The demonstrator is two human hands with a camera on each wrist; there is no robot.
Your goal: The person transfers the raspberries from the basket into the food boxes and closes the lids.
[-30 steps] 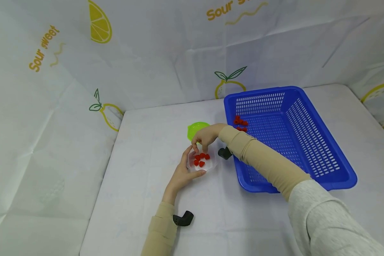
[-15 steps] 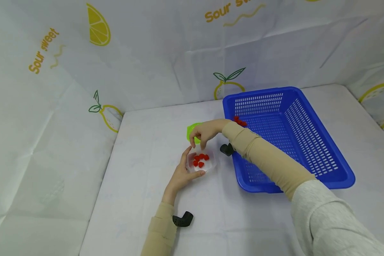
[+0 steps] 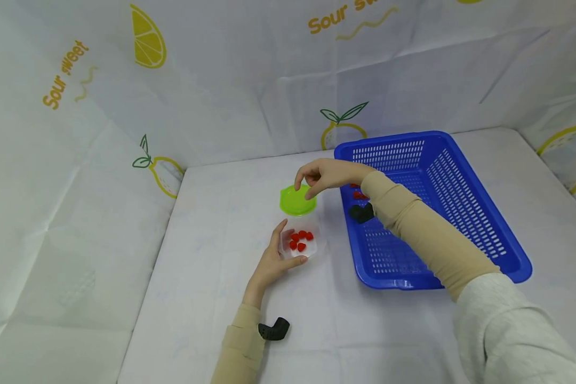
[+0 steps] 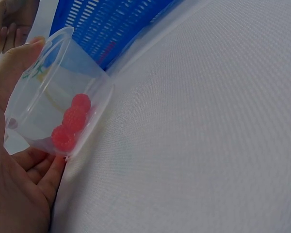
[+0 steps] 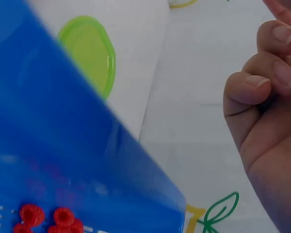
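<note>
Five raspberries (image 3: 301, 247) sit in one clear tub (image 4: 82, 68).

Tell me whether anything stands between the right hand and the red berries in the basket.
Yes, the left wall of the basket: the fingertips of the right hand are outside it, the berries just inside. The top is open, so nothing visible seems to block reaching over.

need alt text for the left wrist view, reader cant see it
A left hand holds a clear plastic cup with three red raspberries visible inside. A blue basket and part of a right hand show behind it; white cloth fills the right.
</note>
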